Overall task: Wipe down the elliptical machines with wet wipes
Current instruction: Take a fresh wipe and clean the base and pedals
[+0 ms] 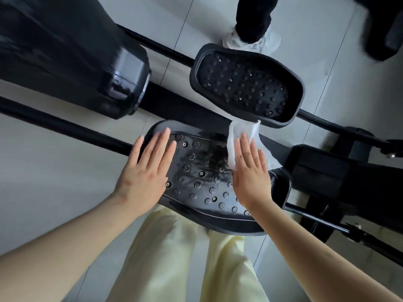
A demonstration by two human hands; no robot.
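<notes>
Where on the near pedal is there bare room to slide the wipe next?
Free: studded middle of the near pedal between left hand and right hand, and its edge by the trousers. Crowded: the corner under the wipe, beside the far pedal.

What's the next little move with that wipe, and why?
Probably drag the right hand and wipe back along the near pedal: only its middle shines wet, the studs nearer the body look drier, and the left hand presses flat on its other end.

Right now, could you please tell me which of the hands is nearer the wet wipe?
Right. The right hand presses flat on the wet wipe on the near pedal; the left hand lies flat on that pedal's left end, clear of it.
</notes>
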